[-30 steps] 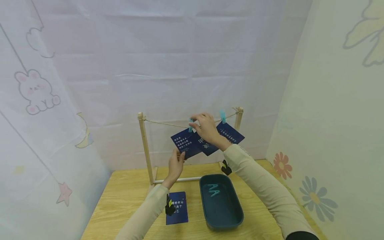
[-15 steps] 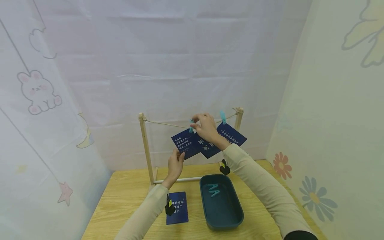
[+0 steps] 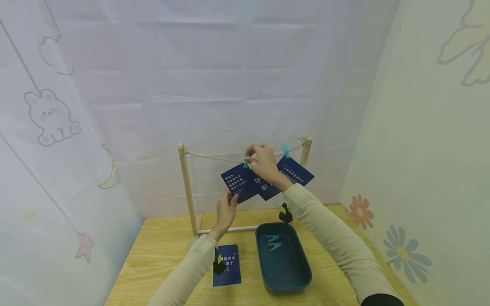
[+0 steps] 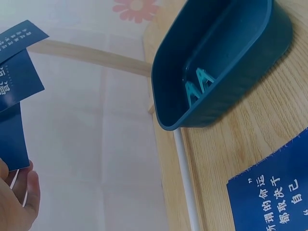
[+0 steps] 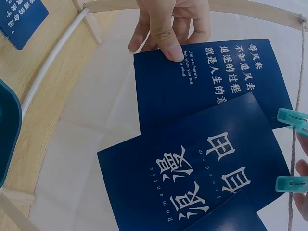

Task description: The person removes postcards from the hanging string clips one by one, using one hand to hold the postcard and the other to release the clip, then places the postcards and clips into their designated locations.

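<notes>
A person's left hand (image 3: 226,208) pinches the lower corner of a dark blue card (image 3: 239,182) — one of three hanging from a string (image 3: 214,158) strung between two wooden posts. The right hand (image 3: 263,162) reaches up to the string, its grip closed on a teal clothespin (image 3: 246,160) at the card's top edge. Below, on the bench (image 3: 160,250), lie another blue card (image 3: 227,270) and a dark teal tray (image 3: 282,262) holding two more clothespins (image 3: 273,242).
</notes>
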Demonstrator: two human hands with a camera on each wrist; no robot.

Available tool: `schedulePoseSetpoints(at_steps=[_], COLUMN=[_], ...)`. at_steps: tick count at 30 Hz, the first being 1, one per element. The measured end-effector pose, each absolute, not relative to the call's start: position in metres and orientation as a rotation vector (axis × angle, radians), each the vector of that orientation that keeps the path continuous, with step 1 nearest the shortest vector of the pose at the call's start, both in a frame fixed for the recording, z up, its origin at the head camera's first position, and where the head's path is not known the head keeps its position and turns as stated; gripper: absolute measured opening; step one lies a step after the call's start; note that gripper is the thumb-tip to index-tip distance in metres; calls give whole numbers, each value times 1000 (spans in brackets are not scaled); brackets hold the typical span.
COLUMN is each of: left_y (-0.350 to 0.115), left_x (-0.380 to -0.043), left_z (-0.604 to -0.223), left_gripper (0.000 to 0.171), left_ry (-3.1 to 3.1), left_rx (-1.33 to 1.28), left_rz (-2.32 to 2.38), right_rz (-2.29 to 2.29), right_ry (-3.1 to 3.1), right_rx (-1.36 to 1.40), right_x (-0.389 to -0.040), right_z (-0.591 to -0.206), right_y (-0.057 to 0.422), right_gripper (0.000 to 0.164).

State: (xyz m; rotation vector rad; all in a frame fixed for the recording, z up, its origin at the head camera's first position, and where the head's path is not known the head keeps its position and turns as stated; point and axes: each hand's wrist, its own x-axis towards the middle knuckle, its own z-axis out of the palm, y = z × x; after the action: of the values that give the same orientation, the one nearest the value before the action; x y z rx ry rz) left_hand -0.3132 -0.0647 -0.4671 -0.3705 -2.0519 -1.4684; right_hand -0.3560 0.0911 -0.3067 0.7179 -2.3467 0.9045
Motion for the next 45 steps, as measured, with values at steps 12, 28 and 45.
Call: schedulePoseSetpoints(at_steps=[12,28,45], left_y=[-66,-71,-81], left_x=[-313,-311,-311], left_z=[-466,-469,-480], left_gripper=[6,7,8], left_ry=[-2074,-2059,-2062], left_rx=[-347,-369,-352], left_rz=[-1479,-1464,-1494], right_rz=[933,979,1008], right_ry=[-2219,-2069,-1911], right_rx=[723,643,621], right_x=[-355,-355,-350], right_z=[-308,-307,-306], right_y=[91,87,86], right_gripper=[7,7,11])
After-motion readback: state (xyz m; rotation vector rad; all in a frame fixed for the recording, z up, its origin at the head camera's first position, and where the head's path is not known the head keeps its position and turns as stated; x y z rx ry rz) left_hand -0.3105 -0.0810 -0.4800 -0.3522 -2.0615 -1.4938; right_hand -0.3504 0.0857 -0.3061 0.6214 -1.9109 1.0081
